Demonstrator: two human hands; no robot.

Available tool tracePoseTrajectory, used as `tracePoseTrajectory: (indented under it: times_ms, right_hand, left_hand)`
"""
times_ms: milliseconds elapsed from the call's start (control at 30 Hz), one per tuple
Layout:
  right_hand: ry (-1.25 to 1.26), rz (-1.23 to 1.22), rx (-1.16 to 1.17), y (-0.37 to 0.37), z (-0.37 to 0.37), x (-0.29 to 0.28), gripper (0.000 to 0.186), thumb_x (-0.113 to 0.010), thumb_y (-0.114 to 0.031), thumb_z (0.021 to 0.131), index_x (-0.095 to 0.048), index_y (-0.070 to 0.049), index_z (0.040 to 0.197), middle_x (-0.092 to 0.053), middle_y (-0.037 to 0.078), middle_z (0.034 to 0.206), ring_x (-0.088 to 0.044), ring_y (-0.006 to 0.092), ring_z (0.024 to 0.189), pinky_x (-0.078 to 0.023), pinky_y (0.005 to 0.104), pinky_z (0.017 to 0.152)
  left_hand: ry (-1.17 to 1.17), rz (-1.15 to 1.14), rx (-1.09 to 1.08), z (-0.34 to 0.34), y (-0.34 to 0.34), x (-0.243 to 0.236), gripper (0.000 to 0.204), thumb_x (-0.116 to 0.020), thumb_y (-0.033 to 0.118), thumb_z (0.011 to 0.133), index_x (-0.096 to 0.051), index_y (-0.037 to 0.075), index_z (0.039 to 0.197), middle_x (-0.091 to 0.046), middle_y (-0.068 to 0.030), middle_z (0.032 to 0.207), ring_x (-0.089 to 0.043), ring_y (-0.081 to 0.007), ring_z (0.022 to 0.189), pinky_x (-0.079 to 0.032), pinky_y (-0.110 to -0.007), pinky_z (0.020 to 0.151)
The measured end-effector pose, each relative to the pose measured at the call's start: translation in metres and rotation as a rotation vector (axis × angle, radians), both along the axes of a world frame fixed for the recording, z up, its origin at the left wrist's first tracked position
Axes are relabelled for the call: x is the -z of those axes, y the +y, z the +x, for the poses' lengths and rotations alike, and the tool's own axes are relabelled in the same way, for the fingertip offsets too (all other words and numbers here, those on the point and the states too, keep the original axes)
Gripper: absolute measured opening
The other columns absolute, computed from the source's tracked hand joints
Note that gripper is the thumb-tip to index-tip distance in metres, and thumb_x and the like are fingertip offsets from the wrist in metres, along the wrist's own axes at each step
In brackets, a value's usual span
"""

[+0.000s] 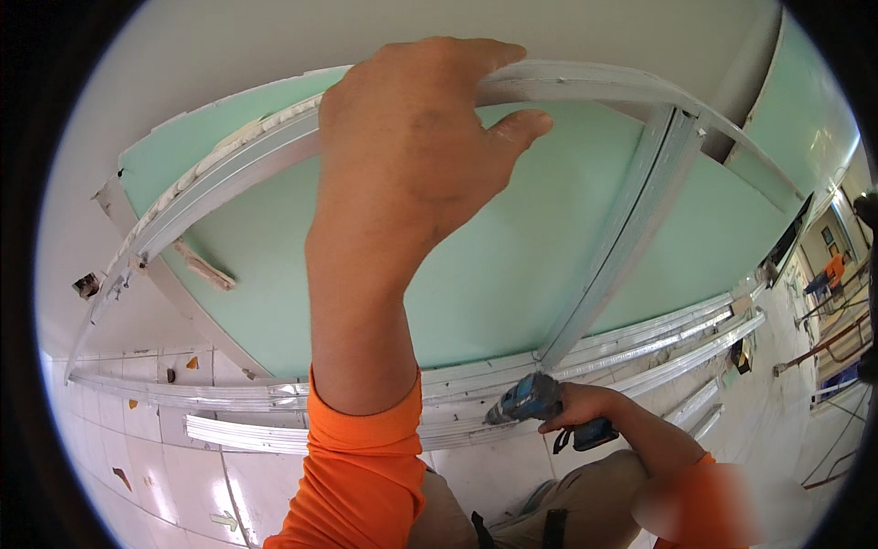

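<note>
My left hand (412,119) reaches up to a curved-looking silver metal track (594,85) along the top of a frame. Its thumb lies below the track and its index finger above, closed around it; the other fingers are hidden behind. Low on the right, my right hand (585,405) grips a blue and black cordless drill (529,400) by the handle, its tip pointing left above the bottom metal tracks. A metal stud (622,229) runs slanting from the top track down to the bottom track (466,377), just above the drill. Pale green board (512,265) stands behind the frame.
Loose metal profiles (247,434) lie on the white tiled floor (174,485), with more profiles (677,360) at right. Small scraps (122,479) are scattered at left. Far right, a person in orange (830,273) stands beyond metal bars (828,343). My bent knees are below.
</note>
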State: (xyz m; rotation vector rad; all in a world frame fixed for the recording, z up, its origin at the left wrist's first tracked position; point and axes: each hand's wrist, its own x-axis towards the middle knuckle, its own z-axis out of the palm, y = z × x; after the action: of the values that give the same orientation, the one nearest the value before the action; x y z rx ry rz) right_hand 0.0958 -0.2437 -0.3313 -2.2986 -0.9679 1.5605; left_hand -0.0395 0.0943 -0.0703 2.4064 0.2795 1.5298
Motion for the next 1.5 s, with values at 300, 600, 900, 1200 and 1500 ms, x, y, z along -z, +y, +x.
tracePoseTrajectory:
  times_ms: [300,600,900,1200,1500]
  right_hand:
    - [-0.037,-0.134,-0.2,-0.011,-0.008,-0.005,0.055,-0.085,-0.048,0.079,-0.072,0.004,0.092,-0.071,0.013,0.078,-0.067,0.0232,0.067,-0.054,0.0386,0.063]
    - [0.048,-0.093,-0.138,-0.01,-0.03,-0.018,0.056,-0.085,-0.046,0.08,-0.075,0.002,0.107,-0.075,0.012,0.085,-0.068,0.0231,0.076,-0.054,0.0391,0.073]
    - [0.237,0.007,-0.552,-0.013,-0.044,0.035,0.065,-0.084,-0.027,0.08,-0.065,-0.014,0.141,-0.077,0.015,0.11,-0.073,0.0294,0.098,-0.054,0.0401,0.089]
    - [0.057,0.102,-0.818,-0.05,-0.057,0.119,0.078,-0.082,-0.027,0.081,-0.053,-0.024,0.154,-0.074,0.019,0.115,-0.071,0.0386,0.105,-0.055,0.0476,0.091]
    - [-0.243,0.379,-0.85,-0.088,-0.089,0.17,0.054,-0.063,-0.017,0.092,-0.057,-0.009,0.146,-0.071,0.024,0.107,-0.069,0.0412,0.103,-0.055,0.051,0.089]
  left_hand:
    - [0.103,-0.227,0.157,-0.031,-0.038,-0.025,0.045,-0.086,0.021,0.081,-0.074,-0.003,0.118,-0.076,-0.0241,0.106,-0.075,-0.0341,0.102,-0.059,-0.04,0.09]
    - [-0.189,-0.159,0.524,-0.036,-0.033,-0.029,0.052,-0.09,0.029,0.082,-0.074,-0.004,0.118,-0.076,-0.0254,0.107,-0.075,-0.0321,0.103,-0.061,-0.042,0.092]
    - [-0.043,-0.134,0.16,-0.002,-0.048,-0.022,0.056,-0.087,0.028,0.083,-0.071,-0.006,0.125,-0.075,-0.0273,0.112,-0.075,-0.0304,0.102,-0.06,-0.039,0.088]
    - [0.072,0.198,-0.264,0.023,-0.053,-0.021,0.057,-0.088,0.038,0.079,-0.074,0.011,0.128,-0.078,-0.0135,0.106,-0.074,-0.0249,0.082,-0.058,-0.038,0.08]
    - [0.045,0.011,-0.355,0.037,-0.044,-0.008,0.043,-0.086,0.029,0.082,-0.078,0.014,0.121,-0.078,-0.0079,0.112,-0.075,-0.0223,0.09,-0.057,-0.036,0.078]
